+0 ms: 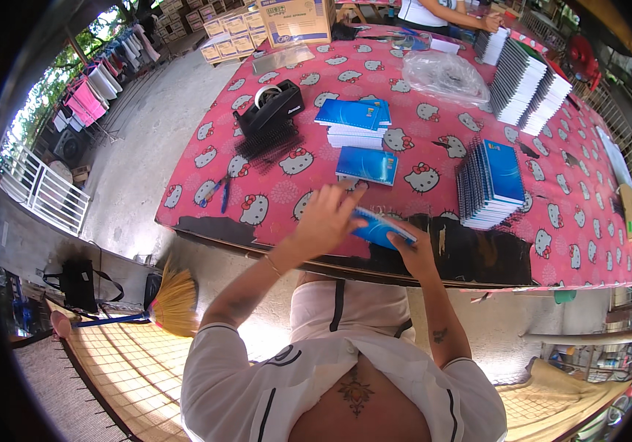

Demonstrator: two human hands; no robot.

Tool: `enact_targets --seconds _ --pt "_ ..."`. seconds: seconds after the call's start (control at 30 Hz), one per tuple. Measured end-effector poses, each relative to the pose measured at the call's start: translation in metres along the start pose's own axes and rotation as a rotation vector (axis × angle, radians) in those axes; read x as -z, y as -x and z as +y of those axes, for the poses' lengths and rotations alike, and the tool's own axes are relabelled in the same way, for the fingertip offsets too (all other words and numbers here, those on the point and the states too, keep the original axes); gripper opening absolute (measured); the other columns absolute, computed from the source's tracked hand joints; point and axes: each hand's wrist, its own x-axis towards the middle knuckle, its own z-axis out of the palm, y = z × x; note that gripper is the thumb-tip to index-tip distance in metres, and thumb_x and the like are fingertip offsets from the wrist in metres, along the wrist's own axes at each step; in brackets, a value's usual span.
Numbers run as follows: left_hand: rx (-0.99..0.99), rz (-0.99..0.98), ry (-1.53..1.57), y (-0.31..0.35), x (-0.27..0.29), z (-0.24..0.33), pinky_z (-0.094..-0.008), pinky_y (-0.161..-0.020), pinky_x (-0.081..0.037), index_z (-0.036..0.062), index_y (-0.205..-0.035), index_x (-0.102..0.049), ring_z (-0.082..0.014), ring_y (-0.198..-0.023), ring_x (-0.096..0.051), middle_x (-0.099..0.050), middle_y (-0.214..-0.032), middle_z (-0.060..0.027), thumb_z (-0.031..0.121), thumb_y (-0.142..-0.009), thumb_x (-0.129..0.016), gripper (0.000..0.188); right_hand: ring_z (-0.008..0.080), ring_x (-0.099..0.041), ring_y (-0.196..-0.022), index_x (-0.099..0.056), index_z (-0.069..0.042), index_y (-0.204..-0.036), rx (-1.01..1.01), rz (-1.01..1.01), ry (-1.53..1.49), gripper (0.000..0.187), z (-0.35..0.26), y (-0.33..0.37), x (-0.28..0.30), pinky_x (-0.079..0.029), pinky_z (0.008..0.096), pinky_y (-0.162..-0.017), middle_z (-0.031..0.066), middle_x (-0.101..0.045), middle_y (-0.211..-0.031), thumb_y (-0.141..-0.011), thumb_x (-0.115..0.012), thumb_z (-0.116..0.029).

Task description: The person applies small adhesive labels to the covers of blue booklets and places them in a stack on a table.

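Over the table's near edge, my right hand (417, 255) grips the end of a blue-covered notebook (378, 229), thumb along it. My left hand (325, 219) is at the notebook's other end with fingers stretched out and apart, seeming to touch it. Just beyond lies another blue notebook (367, 165). Farther back is a short stack of blue-covered pads (353, 116). To the right stands a taller stack of spiral-bound blue notebooks (490, 184). Black binding coils (268, 144) lie at the left, beside a black tape dispenser (269, 109). Blue-handled cutters (216, 193) rest nearer me.
A pink patterned cloth covers the table (419, 151), torn along the near edge. Clear plastic wrap (445, 76) and tall stacks of white-paged notebooks (520, 81) occupy the back right. Another person's hand (491, 22) touches a stack there. Cardboard boxes (296, 22) stand behind. A broom (174, 302) is below left.
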Motion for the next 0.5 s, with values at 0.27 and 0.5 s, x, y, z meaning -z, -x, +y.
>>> enact_targets --seconds 0.27,0.5 --pt "-0.016 0.126 -0.037 0.009 -0.001 0.012 -0.0639 -0.112 -0.020 0.0102 -0.135 -0.056 -0.0287 -0.128 -0.051 -0.058 -0.135 -0.0109 0.033 -0.094 -0.063 0.048 0.0128 -0.062 -0.105 -0.065 0.001 -0.128 0.029 0.015 0.031 0.032 -0.007 -0.002 0.001 -0.050 0.0290 -0.091 0.0108 -0.070 -0.119 -0.096 -0.064 -0.007" --pt "-0.095 -0.019 0.202 -0.021 0.023 -0.009 -0.0569 -0.109 -0.027 0.0149 -0.110 -0.070 -0.0215 -0.098 -0.065 -0.069 -0.098 -0.0011 0.022 -0.086 -0.076 0.026 0.0139 -0.064 -0.106 -0.066 0.000 -0.127 0.045 -0.040 0.054 0.032 -0.013 -0.006 0.003 -0.050 0.0310 -0.093 0.0119 -0.072 -0.119 -0.096 -0.064 -0.008"
